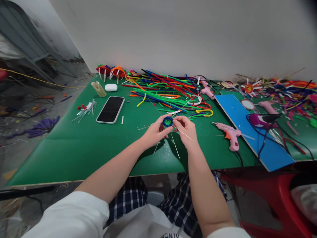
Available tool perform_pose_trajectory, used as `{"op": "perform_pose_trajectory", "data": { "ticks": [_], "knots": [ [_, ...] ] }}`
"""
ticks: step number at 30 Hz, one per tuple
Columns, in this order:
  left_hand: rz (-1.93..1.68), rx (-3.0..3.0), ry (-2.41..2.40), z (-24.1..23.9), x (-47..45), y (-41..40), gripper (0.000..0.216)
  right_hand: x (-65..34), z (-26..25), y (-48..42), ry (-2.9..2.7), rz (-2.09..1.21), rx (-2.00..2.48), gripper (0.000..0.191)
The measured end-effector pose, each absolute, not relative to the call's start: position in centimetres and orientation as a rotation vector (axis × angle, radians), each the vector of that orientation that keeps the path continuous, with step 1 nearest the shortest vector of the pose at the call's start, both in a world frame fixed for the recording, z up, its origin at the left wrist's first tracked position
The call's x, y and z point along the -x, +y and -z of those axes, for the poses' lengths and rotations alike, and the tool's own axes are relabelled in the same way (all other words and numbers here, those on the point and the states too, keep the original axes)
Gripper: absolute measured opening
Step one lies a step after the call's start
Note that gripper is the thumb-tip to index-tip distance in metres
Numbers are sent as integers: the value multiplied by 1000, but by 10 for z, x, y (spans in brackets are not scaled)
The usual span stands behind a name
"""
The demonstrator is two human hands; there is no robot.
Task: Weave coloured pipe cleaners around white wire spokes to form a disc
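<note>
Between my two hands is a small round pipe-cleaner piece, a dark blue ring with a green middle. Thin pale sticks radiate from it in several directions. My left hand grips its left edge, thumb in front. On the opposite edge, my right hand pinches with thumb and fingertips, and one stick runs beneath its palm. Both hands are just above the green table. Beyond them lies a spread of loose pipe cleaners in many colours.
A phone, a white earbud case and white strips lie to the left. At right are a pink glue gun, a blue board, a purple tool and trailing cords. A red chair stands right of the table.
</note>
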State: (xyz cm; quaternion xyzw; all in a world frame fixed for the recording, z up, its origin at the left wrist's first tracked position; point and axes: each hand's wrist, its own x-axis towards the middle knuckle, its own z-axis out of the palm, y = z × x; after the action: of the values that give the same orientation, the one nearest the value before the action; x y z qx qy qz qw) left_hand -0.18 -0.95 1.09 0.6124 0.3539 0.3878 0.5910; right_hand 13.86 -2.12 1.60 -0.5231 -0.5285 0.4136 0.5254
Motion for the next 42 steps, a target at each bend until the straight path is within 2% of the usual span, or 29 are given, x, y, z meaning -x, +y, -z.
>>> {"op": "perform_pose_trajectory", "data": {
  "ticks": [3,7,12,16,20,31,42],
  "knots": [
    [-731,-1338,653,-14,11,-3,68,-149,-19,-21,-1270,-1054,1243,19],
    [-683,-1149,612,-16,18,4,48,-156,-21,-22,-1350,-1112,1268,17],
    [-608,-1121,750,-15,14,2,41,-154,-20,-23,-1446,-1134,1280,15],
    [-632,-1158,852,-15,10,-1,28,-153,-19,-23,-1516,-1165,1251,16],
    [-675,-1153,874,-14,8,-2,24,-154,-19,-22,-1498,-1184,1229,18],
    [-835,-1320,895,-8,7,-3,26,-152,-13,-19,-1327,-1236,1229,21],
    [-805,-1247,925,-10,4,-2,34,-154,-15,-20,-1338,-1285,1221,24]
  ]
}}
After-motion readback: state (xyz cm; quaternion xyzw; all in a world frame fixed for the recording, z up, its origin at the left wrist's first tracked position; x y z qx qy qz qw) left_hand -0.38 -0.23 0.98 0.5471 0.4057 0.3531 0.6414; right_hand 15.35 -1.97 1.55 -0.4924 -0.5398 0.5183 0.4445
